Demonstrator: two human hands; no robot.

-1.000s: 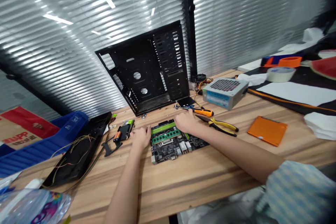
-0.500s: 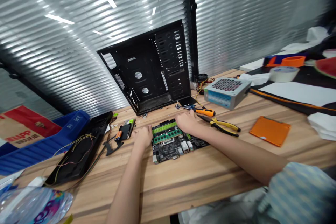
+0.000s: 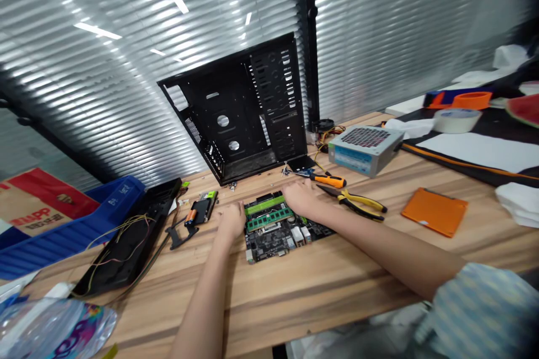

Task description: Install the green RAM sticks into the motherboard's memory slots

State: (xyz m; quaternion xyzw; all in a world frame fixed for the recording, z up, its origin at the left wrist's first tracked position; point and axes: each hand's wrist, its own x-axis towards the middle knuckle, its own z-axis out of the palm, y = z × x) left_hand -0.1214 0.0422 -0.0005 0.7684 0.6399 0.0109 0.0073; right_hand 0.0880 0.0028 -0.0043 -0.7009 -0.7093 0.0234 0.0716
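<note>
Wooden table (image 3: 269, 303) carries black case (image 3: 210, 118) and circuit board (image 3: 273, 241)

At the back, the black case stands open, its holed inner panels facing the work area. At the far left sits a blue bin (image 3: 42, 249). The circuit board lies flat on the wooden table, in front of the case. A silver metal box (image 3: 364, 146) with a mesh grille rests to the right, well apart from the board, and an orange plate (image 3: 435, 212) lies nearer. The left hand (image 3: 233, 219) is at the board's left edge, fingers bent, half closed; the right hand (image 3: 300, 196) covers its upper right part, fingers curled down. Whether either grips the board I cannot tell, as the fingertips are partly hidden. Yellow-handled pliers (image 3: 362, 200) lie to the right of the right hand; an orange-handled screwdriver (image 3: 330, 179) lies just beyond it. Between the hands, a green memory stick (image 3: 269, 220) runs lengthwise on the board.
</note>
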